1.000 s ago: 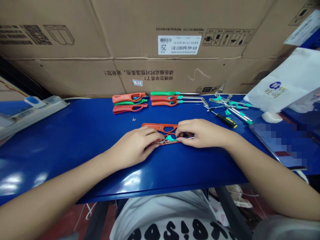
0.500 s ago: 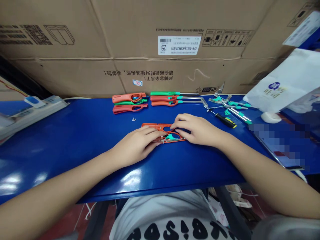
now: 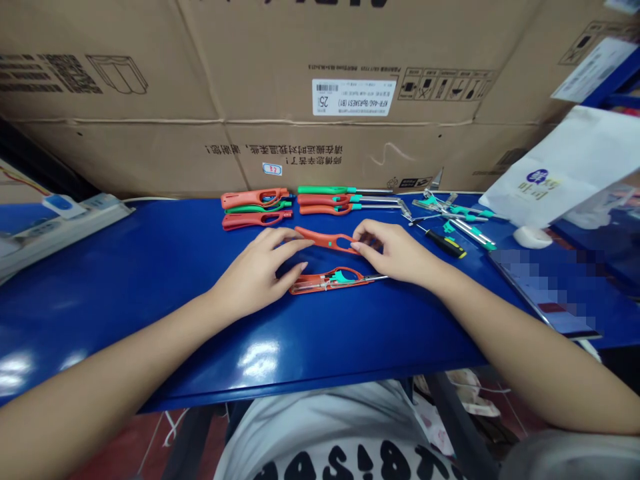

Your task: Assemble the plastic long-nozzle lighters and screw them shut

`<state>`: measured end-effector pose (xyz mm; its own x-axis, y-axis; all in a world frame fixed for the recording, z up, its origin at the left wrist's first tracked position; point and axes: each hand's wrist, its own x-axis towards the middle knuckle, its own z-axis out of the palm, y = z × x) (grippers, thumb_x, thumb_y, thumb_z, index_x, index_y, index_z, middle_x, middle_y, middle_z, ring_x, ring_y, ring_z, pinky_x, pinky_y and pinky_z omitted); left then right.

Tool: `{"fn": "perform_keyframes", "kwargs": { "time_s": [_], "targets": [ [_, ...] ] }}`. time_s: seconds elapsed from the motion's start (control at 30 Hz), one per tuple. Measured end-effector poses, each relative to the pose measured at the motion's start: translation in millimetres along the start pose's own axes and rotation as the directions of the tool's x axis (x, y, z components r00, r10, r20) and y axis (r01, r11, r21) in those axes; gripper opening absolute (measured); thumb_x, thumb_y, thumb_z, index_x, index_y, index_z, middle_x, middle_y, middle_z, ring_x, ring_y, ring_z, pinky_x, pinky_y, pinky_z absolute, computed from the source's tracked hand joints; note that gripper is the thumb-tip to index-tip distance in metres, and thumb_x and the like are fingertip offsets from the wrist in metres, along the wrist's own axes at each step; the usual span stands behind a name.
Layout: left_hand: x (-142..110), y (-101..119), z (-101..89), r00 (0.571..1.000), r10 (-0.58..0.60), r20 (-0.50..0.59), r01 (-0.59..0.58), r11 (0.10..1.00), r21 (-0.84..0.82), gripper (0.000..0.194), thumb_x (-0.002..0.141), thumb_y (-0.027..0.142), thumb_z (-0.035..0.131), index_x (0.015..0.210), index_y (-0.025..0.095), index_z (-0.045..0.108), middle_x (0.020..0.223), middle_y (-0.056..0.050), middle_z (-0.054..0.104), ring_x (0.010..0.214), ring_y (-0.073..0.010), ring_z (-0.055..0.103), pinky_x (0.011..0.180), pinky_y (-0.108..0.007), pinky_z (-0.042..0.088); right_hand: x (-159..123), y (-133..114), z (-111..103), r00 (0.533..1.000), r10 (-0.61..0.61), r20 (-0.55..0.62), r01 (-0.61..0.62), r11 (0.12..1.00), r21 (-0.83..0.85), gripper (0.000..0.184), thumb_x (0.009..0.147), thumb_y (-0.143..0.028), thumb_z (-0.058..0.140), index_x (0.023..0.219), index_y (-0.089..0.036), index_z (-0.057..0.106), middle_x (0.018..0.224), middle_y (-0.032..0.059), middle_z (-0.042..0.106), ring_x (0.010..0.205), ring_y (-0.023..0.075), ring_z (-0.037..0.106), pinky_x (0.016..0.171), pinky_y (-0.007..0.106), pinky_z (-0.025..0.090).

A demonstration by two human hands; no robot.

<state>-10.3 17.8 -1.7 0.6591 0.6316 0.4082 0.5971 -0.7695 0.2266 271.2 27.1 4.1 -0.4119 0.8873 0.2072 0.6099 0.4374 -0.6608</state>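
White plastic at the far left: power strip (image 3: 93, 220) with a blue-and-white plug (image 3: 64, 205), beside the cardboard box (image 3: 150, 143) standing behind the blue bench (image 3: 350, 333). Next along, near the foot of the box, 3 bare handles (image 3: 257, 220) side by side, orange at the back, green in the middle, red in front.

Closer in, left hand (image 3: 250, 273) with its grip open, thumb well apart from the fingers, fingertips at the left end of the orange cover (image 3: 320, 238). Below that cover, flat on the bench, just beside the left thumb: open orange shell (image 3: 300, 287), with a teal trigger (image 3: 341, 277), thin inner parts and a metal tube (image 3: 376, 277) reaching out to the right.

Behind the cover, 3 handles with metal tubes (image 3: 327, 200), green, red and orange from back to front. Farther right, right hand (image 3: 400, 252) with its grip closed, pinching the right end of the cover between thumb and fingers, above the bench-lying shell's right end.

Past that, black-and-yellow screwdriver (image 3: 447, 244), then a jumble of loose metal tubes with teal pieces (image 3: 473, 230). At the far right, flat device (image 3: 547, 297) with a blurred screen, white rounded object (image 3: 533, 237) and white printed bag (image 3: 565, 167) against the box.
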Motion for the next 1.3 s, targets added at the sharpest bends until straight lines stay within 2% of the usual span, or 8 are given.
{"fn": "perform_keyframes", "kwargs": {
  "time_s": [0.13, 0.23, 0.37, 0.57, 0.7, 0.8, 0.97, 1.3],
  "targets": [
    [0, 0, -2.2, 0.996, 0.022, -0.085, -0.017, 0.998, 0.068, 0.039, 0.099, 0.031, 0.058, 0.136, 0.022, 0.058, 0.137, -0.013, 0.058, 0.129, -0.0299, 0.053, 0.109, -0.05, 0.045, 1, -5, -1, 0.961, 0.247, 0.122, -0.275, 0.852, 0.446, 0.016, 0.085, -0.032, 0.071, 0.088, -0.019, 0.063, 0.081, 0.0045, 0.073, 0.067, 0.0143, 0.067, 0.067, 0.03, 0.058],
    [0, 0, -4.3, 0.993, 0.013, -0.115, -0.007, 0.999, 0.054, 0.038, 0.098, 0.032, 0.061, 0.135, 0.025, 0.06, 0.134, -0.012, 0.062, 0.126, -0.03, 0.056, 0.107, -0.05, 0.046, 2, -6, -2, 0.944, 0.266, 0.194, -0.329, 0.802, 0.498, 0.015, 0.078, -0.025, 0.077, 0.087, -0.017, 0.067, 0.083, 0.0049, 0.075, 0.067, 0.0125, 0.067, 0.068, 0.027, 0.058],
    [-1, 1, -3.6, 0.996, 0.055, -0.069, -0.057, 0.998, -0.029, 0.031, 0.1, 0.034, 0.059, 0.127, 0.021, 0.067, 0.117, -0.01, 0.07, 0.109, -0.0246, 0.065, 0.096, -0.039, 0.053, 1, -7, 0, 0.946, 0.242, 0.216, -0.32, 0.809, 0.493, 0.019, 0.079, -0.018, 0.072, 0.098, -0.016, 0.069, 0.085, 0.0043, 0.073, 0.07, 0.0119, 0.066, 0.064, 0.023, 0.055],
    [-2, 4, -0.8, 0.994, 0.076, 0.073, -0.068, 0.991, -0.112, 0.038, 0.097, 0.044, 0.064, 0.122, 0.016, 0.069, 0.11, -0.009, 0.071, 0.098, -0.0223, 0.068, 0.086, -0.033, 0.055, -2, -7, 1, 0.954, 0.149, 0.259, -0.244, 0.889, 0.388, 0.027, 0.088, -0.024, 0.062, 0.113, -0.015, 0.067, 0.09, 0.0042, 0.066, 0.07, 0.0119, 0.062, 0.06, 0.024, 0.052],
    [-2, 7, -2.2, 0.991, 0.055, 0.118, -0.038, 0.989, -0.141, 0.034, 0.096, 0.042, 0.064, 0.118, 0.016, 0.069, 0.107, -0.009, 0.071, 0.095, -0.0219, 0.067, 0.082, -0.032, 0.054, -7, -9, 0, 0.965, -0.088, 0.247, 0.057, 0.99, 0.129, 0.036, 0.091, -0.031, 0.063, 0.124, -0.017, 0.066, 0.099, 0.0063, 0.068, 0.083, 0.0163, 0.063, 0.076, 0.03, 0.052],
    [-2, 9, -1.6, 0.988, 0.072, 0.135, -0.054, 0.99, -0.133, 0.032, 0.096, 0.039, 0.064, 0.117, 0.016, 0.069, 0.106, -0.008, 0.07, 0.095, -0.022, 0.065, 0.083, -0.033, 0.052, -9, -11, -2, 0.935, -0.212, 0.284, 0.232, 0.972, -0.039, 0.038, 0.088, -0.037, 0.071, 0.122, -0.019, 0.067, 0.106, 0.0074, 0.067, 0.093, 0.0195, 0.063, 0.086, 0.034, 0.05],
    [-2, 11, 0.1, 0.982, 0.076, 0.173, -0.057, 0.992, -0.112, 0.029, 0.096, 0.037, 0.066, 0.116, 0.016, 0.068, 0.105, -0.008, 0.07, 0.094, -0.0219, 0.063, 0.082, -0.033, 0.05, -8, -6, -2, 0.914, -0.242, 0.326, 0.28, 0.957, -0.075, 0.033, 0.088, -0.034, 0.072, 0.117, -0.018, 0.068, 0.11, 0.0076, 0.065, 0.099, 0.0206, 0.063, 0.09, 0.034, 0.05],
    [-3, 14, -3.4, 0.973, 0.026, 0.228, -0.007, 0.996, -0.084, 0.022, 0.094, 0.03, 0.061, 0.108, 0.016, 0.069, 0.099, -0.006, 0.069, 0.093, -0.0227, 0.063, 0.081, -0.034, 0.05, -6, -3, 8, 0.92, -0.258, 0.296, 0.296, 0.951, -0.089, 0.034, 0.087, -0.036, 0.073, 0.117, -0.019, 0.072, 0.116, 0.0095, 0.065, 0.109, 0.024, 0.063, 0.098, 0.039, 0.05]
  ]
}}
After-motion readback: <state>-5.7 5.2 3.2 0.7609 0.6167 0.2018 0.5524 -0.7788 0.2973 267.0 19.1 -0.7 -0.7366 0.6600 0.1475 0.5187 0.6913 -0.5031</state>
